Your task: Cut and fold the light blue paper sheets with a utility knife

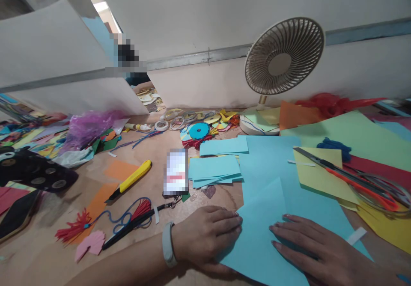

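Pressing down on a light-blue paper sheet (272, 217) was what I had both hands doing at this moment, and I judged it to be a folding step: one corner flap lay turned over the rest, its slanted edge running up and away between my two sets of fingertips. The sheet lay on the cluttered work table (154, 149), directly under my palms.

My right hand (321, 251) lay flat on the folded flap, fingers spread and released, gripping nothing, only weighing the paper down. My left hand (205, 239) rested at the flap's left edge, fingers gently curled with the tips on the paper's border, not clenched around anything; a pale wristband (168, 245) sat on that wrist.

Beyond my right fingertips lay a yellow-green sheet (321, 172) with long scissors (340, 172) across it, red along the shank. Further off stood a desk fan (282, 63). Past my left fingertips was a stack of cut blue rectangles (215, 170), then a phone (176, 172), and to the left of that a yellow utility knife (131, 180). Just left of my left wrist lay a blue cord with red tassels (105, 221).

As I read it, the next move called for holding the flap steady with one hand while the other ran along the fold to sharpen the crease, keeping the edges aligned.
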